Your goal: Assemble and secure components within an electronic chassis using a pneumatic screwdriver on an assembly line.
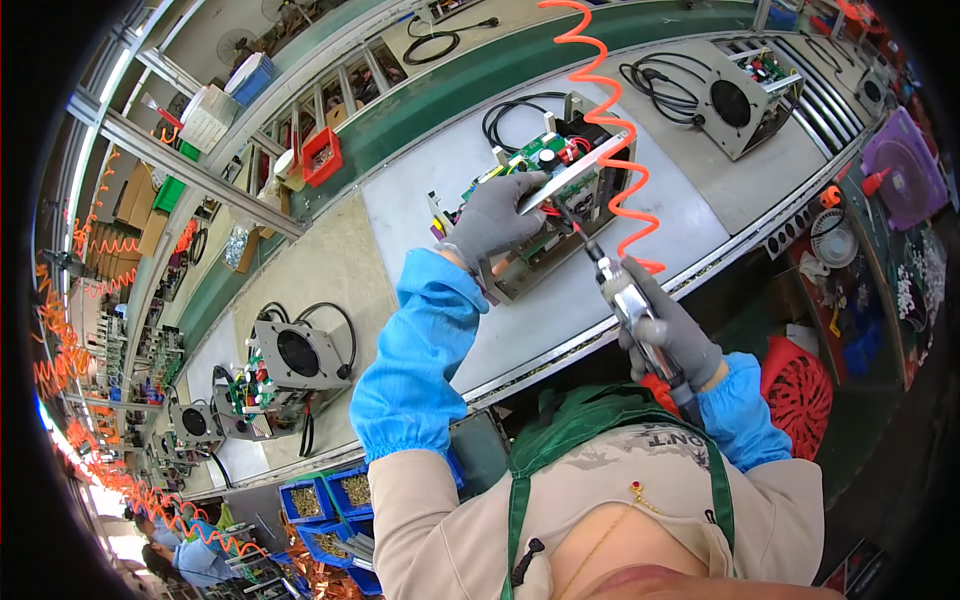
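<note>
A partly open metal-cased electrical unit (pixel 522 278) stands on the light sheet of the bench before me, its green circuit board (pixel 522 160) and wires exposed. My left hand (pixel 495 218), in a grey glove, is closed at the near end of the unit's pale panel (pixel 592 168); its fingertips are partly hidden. In my gloved right hand (pixel 678 335) is a silver power screwdriver (pixel 630 304). The fingers wrap round its body, and its bit points into the unit's near side, beside the left hand. Whether the tip touches a screw is too small to tell.
An orange coiled hose (pixel 628 130) hangs in front of the unit. Another fan-fronted unit (pixel 745 108) stands to the right, with more (pixel 300 352) at left. Blue bins (pixel 305 502) of small metal parts sit below the bench edge; a red bin (pixel 322 158) is beyond it.
</note>
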The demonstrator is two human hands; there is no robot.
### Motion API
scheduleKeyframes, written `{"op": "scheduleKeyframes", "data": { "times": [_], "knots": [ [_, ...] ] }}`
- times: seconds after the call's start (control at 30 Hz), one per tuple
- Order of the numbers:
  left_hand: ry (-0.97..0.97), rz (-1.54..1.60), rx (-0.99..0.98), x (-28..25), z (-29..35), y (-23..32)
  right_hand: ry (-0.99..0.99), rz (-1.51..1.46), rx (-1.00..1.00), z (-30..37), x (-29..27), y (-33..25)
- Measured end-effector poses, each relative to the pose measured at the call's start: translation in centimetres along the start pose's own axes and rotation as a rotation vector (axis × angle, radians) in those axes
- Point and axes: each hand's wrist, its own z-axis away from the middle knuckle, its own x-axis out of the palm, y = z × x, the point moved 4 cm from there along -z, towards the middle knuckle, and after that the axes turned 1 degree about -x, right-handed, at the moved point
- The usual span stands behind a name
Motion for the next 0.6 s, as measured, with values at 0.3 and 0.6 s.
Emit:
{"op": "scheduleKeyframes", "data": {
  "times": [0.3, 0.6],
  "knots": [
    [0.001, -0.081, 0.062, -0.1, -0.6, 0.7, 0.009, 0.123, 0.027, 0.4, -0.4, 1.1],
    [-0.016, -0.113, 0.045, 0.0, -0.5, 1.0, -0.008, 0.224, -0.011, 0.5, -0.6, 1.3]
  ]
}}
